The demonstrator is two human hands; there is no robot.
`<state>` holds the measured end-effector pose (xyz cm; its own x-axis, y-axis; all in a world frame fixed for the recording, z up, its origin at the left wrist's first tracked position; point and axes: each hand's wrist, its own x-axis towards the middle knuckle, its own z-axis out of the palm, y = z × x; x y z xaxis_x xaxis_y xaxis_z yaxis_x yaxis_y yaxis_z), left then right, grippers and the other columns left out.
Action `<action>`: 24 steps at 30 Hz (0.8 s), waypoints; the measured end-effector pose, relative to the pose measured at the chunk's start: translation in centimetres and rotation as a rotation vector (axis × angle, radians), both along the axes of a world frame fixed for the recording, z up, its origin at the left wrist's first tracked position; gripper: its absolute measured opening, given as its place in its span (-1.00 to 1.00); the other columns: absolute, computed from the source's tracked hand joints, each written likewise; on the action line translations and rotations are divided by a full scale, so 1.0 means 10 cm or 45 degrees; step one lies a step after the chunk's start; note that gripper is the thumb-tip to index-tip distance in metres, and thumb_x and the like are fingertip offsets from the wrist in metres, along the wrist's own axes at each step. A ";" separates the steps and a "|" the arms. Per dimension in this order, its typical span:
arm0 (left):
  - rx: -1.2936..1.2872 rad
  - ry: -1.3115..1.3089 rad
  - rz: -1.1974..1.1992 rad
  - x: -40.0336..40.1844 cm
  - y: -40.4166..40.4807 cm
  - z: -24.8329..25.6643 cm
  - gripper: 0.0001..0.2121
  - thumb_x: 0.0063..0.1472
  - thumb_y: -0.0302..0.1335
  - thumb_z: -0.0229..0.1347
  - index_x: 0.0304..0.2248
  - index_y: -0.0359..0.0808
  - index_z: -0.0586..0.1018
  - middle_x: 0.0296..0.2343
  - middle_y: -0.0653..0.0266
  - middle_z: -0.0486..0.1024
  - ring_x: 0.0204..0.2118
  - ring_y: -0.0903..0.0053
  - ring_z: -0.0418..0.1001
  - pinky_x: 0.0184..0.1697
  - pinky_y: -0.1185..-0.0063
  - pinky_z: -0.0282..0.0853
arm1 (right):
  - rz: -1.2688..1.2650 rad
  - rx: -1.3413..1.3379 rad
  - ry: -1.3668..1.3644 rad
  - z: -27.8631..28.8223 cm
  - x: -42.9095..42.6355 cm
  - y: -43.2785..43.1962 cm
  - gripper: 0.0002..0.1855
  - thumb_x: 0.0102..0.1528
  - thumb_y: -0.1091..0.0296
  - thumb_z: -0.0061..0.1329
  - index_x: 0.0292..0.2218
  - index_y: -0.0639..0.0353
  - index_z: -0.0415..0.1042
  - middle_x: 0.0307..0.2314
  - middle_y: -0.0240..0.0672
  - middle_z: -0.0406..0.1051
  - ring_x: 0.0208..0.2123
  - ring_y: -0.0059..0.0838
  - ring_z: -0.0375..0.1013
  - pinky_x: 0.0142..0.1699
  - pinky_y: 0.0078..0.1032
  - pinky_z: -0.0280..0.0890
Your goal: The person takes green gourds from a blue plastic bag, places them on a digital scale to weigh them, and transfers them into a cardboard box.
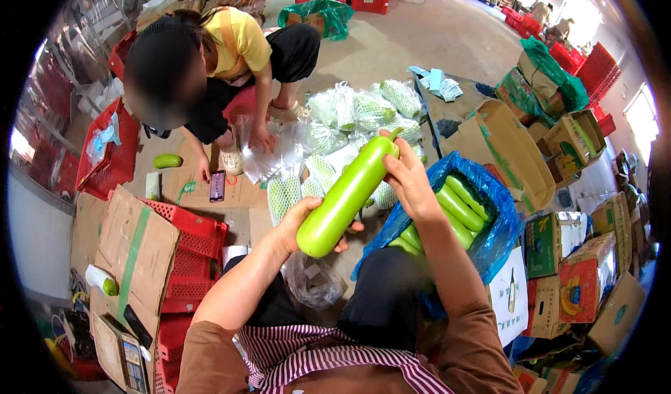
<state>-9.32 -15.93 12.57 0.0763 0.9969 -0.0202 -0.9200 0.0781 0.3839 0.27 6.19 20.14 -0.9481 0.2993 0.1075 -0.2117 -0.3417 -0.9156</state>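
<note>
A long pale-green bottle gourd (343, 200) is held up between my two hands, tilted, its stem end at the upper right. My left hand (301, 223) cups the lower, rounded end, fingers partly behind it. Around the stem end closes my right hand (406, 171). Beyond the gourd lie several gourds in white foam nets (322, 171), some inside clear plastic bags (343, 106). To the right, a container lined with blue plastic (498, 216) holds several bare gourds (461, 210). A crumpled clear bag (314, 281) lies between my knees.
Opposite at the left sits a co-worker in a yellow top (251, 37), one hand on clear plastic bags (278, 148), the other beside a phone (217, 186). Red crates (194, 231) topped with cardboard and a scale (112, 341) stand left. Cardboard boxes (587, 278) are stacked right.
</note>
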 end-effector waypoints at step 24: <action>-0.534 0.594 0.513 0.17 -0.11 0.04 -0.39 0.15 0.02 0.07 -0.01 -0.34 0.40 -0.24 0.12 0.52 -0.29 0.42 0.54 -0.19 0.50 0.47 | -0.130 0.494 -0.429 -0.32 0.07 -0.11 -0.55 0.25 0.19 -0.17 0.07 0.27 0.24 -0.17 -0.23 0.42 -0.27 -0.49 0.45 -0.13 -0.54 0.30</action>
